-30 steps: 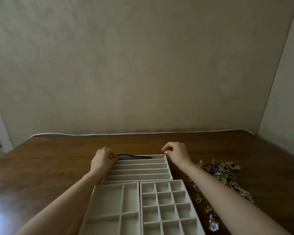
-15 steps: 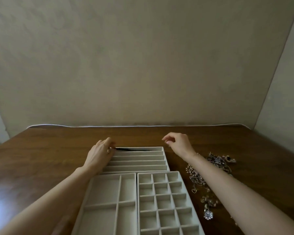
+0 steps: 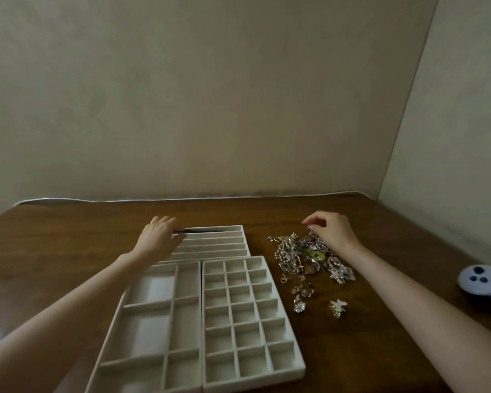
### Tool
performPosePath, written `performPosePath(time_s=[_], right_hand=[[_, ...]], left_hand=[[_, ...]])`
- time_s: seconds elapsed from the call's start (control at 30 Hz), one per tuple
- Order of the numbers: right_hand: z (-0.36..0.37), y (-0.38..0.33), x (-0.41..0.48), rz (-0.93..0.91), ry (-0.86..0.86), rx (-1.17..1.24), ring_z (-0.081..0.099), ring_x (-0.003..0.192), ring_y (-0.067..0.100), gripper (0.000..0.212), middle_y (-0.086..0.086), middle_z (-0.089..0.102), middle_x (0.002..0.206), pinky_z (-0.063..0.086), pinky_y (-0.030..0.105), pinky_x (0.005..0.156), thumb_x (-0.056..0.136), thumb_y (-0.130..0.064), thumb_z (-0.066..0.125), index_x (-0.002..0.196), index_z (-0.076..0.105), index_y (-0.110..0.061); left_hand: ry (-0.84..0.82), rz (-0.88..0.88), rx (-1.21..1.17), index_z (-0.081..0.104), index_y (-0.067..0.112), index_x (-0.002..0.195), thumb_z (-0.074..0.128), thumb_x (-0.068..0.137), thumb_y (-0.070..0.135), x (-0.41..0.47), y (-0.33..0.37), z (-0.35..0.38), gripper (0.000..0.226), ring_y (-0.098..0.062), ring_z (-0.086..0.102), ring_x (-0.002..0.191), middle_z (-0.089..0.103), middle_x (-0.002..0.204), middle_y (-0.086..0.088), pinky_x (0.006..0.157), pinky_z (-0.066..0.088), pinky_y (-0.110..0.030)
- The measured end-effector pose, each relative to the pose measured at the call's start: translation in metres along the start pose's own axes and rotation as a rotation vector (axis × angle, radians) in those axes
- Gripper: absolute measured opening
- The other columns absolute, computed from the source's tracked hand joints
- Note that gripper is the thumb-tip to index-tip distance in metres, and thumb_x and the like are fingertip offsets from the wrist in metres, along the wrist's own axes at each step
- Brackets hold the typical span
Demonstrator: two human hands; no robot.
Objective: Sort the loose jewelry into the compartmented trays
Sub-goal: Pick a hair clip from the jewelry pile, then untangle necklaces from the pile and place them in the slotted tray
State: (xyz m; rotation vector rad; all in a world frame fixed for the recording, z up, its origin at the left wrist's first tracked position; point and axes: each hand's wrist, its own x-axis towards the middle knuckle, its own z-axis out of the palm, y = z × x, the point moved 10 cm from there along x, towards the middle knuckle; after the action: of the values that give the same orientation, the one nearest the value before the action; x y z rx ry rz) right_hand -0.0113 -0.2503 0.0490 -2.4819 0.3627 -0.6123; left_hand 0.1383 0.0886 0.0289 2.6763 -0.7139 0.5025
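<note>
Three cream trays lie on the brown table. The far tray [image 3: 240,228] has long slots, and a thin dark cord [image 3: 201,230] lies in its farthest slot. My left hand [image 3: 158,239] rests on this tray's left end, with its fingers touching the cord's end. Nearer me lie a tray of large compartments [image 3: 119,306] and a grid tray of small squares [image 3: 285,316], both bare. The loose jewelry pile [image 3: 301,256] sits to the right of the trays. My right hand [image 3: 332,231] hovers over the pile's far edge, fingers loosely curled, holding nothing I can see.
A pale blue-grey controller [image 3: 483,283] lies at the table's right edge. A few stray pieces [image 3: 336,307] lie apart from the pile, nearer me. A white cable [image 3: 182,198] runs along the far table edge against the wall.
My right hand left the right end of the slot tray and moved right over the jewelry pile. My left hand stayed at the tray's left end. The view tilted downward.
</note>
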Motion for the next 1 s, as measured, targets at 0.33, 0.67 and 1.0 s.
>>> performPosePath(time_s=[0.33, 0.67, 1.0], right_hand=[[0.029, 0.018, -0.024, 0.079, -0.174, -0.057, 0.060, 0.098, 0.014, 0.039, 0.006, 0.061, 0.124, 0.048, 0.033, 0.089, 0.089, -0.011, 0.063, 0.127, 0.057, -0.019], [-0.017, -0.025, -0.005, -0.036, 0.009, 0.174, 0.056, 0.075, 0.001, 0.015, -0.003, 0.065, 0.094, 0.044, 0.013, 0.065, 0.085, -0.005, 0.066, 0.094, 0.069, -0.017], [-0.032, -0.094, 0.015, -0.182, 0.014, 0.603, 0.062, 0.062, 0.003, 0.016, 0.001, 0.065, 0.076, 0.052, 0.016, 0.068, 0.085, 0.000, 0.063, 0.086, 0.067, -0.015]], left_hand=[[-0.011, 0.242, -0.191, 0.060, 0.012, 0.112, 0.058, 0.091, 0.026, -0.016, 0.104, 0.008, 0.025, -0.024, 0.049, 0.110, 0.059, 0.114, -0.006, 0.090, 0.041, -0.034], [-0.113, 0.253, -0.489, 0.054, 0.010, 0.117, 0.061, 0.089, 0.018, -0.013, 0.179, 0.010, 0.029, -0.015, 0.056, 0.103, 0.062, 0.114, -0.004, 0.085, 0.044, -0.022], [-0.145, 0.075, -0.883, 0.047, 0.012, 0.126, 0.068, 0.084, 0.021, 0.006, 0.207, 0.005, 0.048, -0.006, 0.059, 0.078, 0.061, 0.097, 0.003, 0.065, 0.049, -0.016]])
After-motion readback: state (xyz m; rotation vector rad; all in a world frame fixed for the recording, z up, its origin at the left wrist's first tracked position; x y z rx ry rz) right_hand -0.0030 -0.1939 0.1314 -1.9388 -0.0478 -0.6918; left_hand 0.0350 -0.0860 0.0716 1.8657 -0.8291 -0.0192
